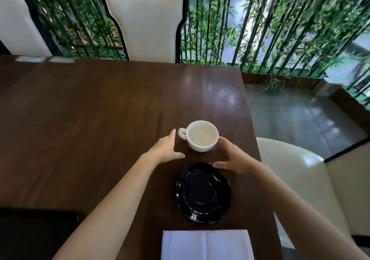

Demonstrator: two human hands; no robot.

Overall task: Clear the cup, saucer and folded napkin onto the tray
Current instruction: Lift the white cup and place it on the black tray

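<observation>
An empty white cup (202, 135) stands on the dark wooden table (100, 109), its handle pointing left. My left hand (167, 148) is spread just left of the handle, fingers apart, not touching it. My right hand (233, 156) hovers open just right of the cup, its thumb over the far rim of a glossy black saucer (203, 192). The saucer lies nearer me than the cup. A folded white napkin (207, 244) lies at the table's near edge. A black tray (36, 233) shows at the bottom left.
The table's right edge runs close beside the cup and saucer. A cream armchair (296, 175) sits to the right below it. Two white high-backed chairs (148, 23) stand along the far side, with bamboo behind them.
</observation>
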